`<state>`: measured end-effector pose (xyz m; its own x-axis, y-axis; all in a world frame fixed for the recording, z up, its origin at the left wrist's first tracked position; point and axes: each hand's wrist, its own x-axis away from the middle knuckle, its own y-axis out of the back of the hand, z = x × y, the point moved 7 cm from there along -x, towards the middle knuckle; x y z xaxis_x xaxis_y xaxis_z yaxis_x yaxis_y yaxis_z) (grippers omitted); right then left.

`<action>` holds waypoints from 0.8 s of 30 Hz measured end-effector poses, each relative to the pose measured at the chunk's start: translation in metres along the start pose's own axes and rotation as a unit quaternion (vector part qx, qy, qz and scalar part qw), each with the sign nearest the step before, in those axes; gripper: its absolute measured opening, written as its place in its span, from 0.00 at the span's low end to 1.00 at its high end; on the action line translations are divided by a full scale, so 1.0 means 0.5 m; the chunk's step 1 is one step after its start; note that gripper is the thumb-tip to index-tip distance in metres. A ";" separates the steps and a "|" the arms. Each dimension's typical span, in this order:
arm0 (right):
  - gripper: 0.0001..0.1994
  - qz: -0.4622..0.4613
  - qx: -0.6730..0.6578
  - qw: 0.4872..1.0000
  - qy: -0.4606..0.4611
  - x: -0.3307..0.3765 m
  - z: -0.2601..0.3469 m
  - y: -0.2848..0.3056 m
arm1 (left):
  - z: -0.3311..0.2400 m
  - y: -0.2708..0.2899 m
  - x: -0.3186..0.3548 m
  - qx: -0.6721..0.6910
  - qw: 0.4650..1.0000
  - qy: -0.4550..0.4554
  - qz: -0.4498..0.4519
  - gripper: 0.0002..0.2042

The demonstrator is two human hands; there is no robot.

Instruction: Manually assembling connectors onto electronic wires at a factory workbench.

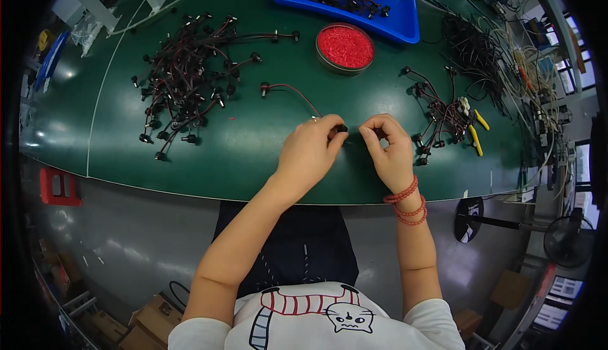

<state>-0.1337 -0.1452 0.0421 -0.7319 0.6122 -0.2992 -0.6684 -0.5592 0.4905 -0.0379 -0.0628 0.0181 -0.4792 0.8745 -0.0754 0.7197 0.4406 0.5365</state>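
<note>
My left hand (309,150) is closed in a pinch on the black end piece of a short red-and-black cable (297,92). That cable curves away to the upper left and ends in another black plug-like piece (264,88) lying on the table. Just to the right, my right hand (392,154) has thumb and forefinger brought together near the left fingertips, with a small gap between the hands. Whatever those right fingers hold, if anything, is too small to make out. Red bead bracelets (408,201) circle the right wrist.
A big heap of similar cables (187,78) covers the table's left; a smaller bunch (440,119) lies right, beside yellow-handled pliers (476,140). Beyond my hands stand a round tin (342,70) of small red pieces and a blue tray (408,30) of cables. Black wires (472,52) lie far right.
</note>
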 end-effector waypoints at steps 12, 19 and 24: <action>0.04 -0.105 0.196 0.958 0.183 0.005 0.085 -0.005 | 0.059 -0.050 -0.009 0.565 0.802 0.183 0.063 0.11; 0.05 -0.096 0.317 0.916 0.226 0.004 0.099 -0.020 | 0.055 -0.049 -0.016 0.520 0.833 0.181 0.053 0.10; 0.05 -0.072 0.364 0.896 0.244 0.000 0.107 -0.028 | 0.055 -0.049 -0.015 0.523 0.831 0.183 0.058 0.10</action>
<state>-0.1171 -0.1074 0.0788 -0.7343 0.2326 -0.6378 -0.6269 0.1282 0.7685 -0.0383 -0.0744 -0.0177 -0.3584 0.8877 0.2890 0.7231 0.4598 -0.5155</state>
